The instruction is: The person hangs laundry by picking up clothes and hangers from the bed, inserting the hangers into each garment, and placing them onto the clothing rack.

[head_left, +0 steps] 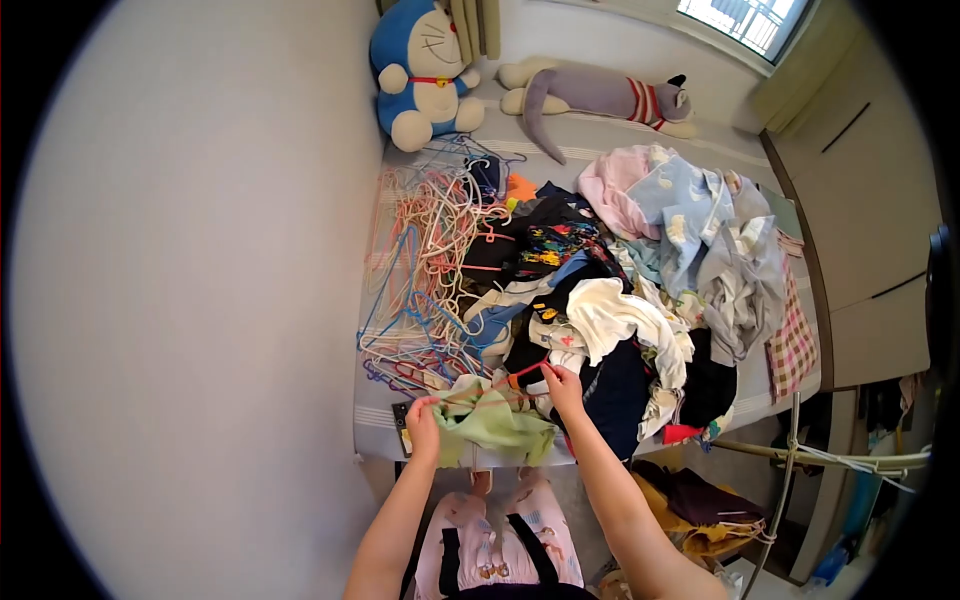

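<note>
A thin red clothes hanger (527,371) stretches between my two hands above the near edge of the bed. My right hand (563,389) is closed around its right end. At its left end my left hand (424,430) is closed, with the fingers partly hidden. A light green garment (490,425) lies crumpled just under the hanger, beside my left hand. I cannot tell whether the left fingers also touch the cloth. A dark flat object (402,428) is partly hidden behind the left hand.
Many tangled hangers (425,250) cover the bed's left side. A big heap of clothes (620,310) fills the middle and right. A blue plush toy (420,85) and a grey plush cat (600,92) are at the far end. A metal rack (790,470) stands at right.
</note>
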